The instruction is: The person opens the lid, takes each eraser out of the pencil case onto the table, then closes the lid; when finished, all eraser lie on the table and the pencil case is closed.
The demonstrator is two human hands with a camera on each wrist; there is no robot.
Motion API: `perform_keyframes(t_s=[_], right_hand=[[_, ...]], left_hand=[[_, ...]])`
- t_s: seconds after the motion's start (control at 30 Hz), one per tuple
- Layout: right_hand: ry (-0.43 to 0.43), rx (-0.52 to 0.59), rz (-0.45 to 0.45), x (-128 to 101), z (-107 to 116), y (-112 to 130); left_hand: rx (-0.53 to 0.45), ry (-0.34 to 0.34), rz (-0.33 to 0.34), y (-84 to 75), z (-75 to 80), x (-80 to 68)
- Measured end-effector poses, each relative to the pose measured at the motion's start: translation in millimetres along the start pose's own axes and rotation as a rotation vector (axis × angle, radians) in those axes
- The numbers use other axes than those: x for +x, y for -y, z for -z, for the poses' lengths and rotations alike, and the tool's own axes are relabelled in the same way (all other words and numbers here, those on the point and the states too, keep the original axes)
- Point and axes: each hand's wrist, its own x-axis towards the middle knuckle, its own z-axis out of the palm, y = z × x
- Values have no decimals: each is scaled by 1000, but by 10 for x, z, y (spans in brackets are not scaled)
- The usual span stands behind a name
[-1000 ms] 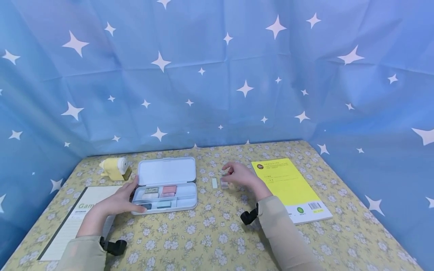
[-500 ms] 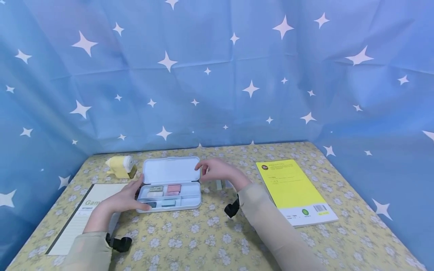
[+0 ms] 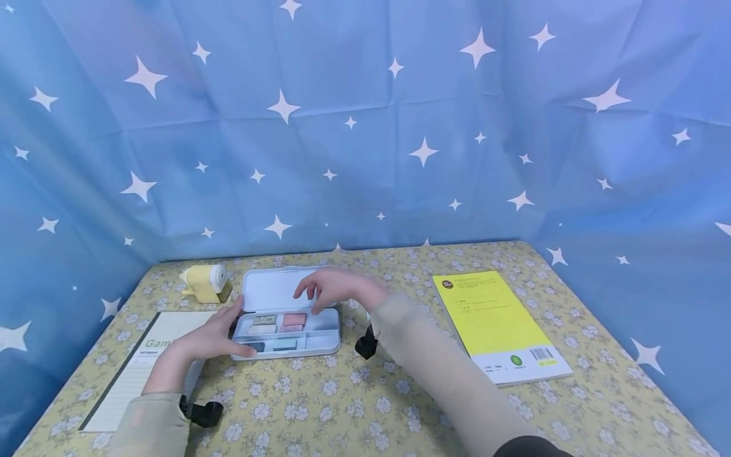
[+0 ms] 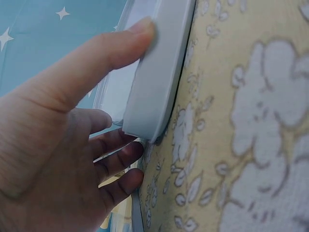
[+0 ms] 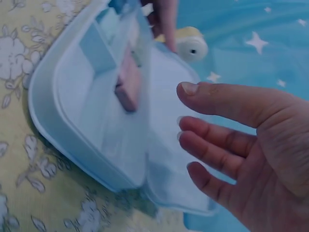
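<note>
A white pencil case (image 3: pixel 322 341) lies with its lid up. Several block erasers are in its compartments: a red one (image 3: pixel 294 319), a pale blue-green one (image 3: pixel 285 344), and green-grey, white, pink and dark ones. My left hand (image 3: pixel 208 336) holds the case by its left end, thumb (image 4: pixel 140 36) on the front rim and fingers round the side. Over the case's right half hovers my right hand (image 3: pixel 331 287), its fingers loosely bent. Nothing shows between them in the right wrist view, where the hand (image 5: pixel 241 130) is apart from the lid (image 5: pixel 169 96).
Behind my left hand stands a yellow and white pencil sharpener (image 3: pixel 205 282). A notebook (image 3: pixel 134 374) lies under my left forearm. To the right is a yellow-covered book (image 3: pixel 491 311). A blue star-patterned curtain (image 3: pixel 365 158) rises behind the floral tabletop (image 3: pixel 320 406).
My right hand has moved left from the small erasers on the table to above the pencil case. Its forearm now mostly hides those erasers. My left hand keeps its hold on the case.
</note>
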Motion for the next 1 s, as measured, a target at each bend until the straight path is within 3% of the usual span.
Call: perform_keyframes(t_s=[0.37, 1.0], right_hand=[[85, 33, -18, 221, -127, 47], [183, -123, 47, 395, -234, -40]], left_hand=[[7, -8, -3, 32, -13, 20], [48, -10, 14, 60, 5, 34]])
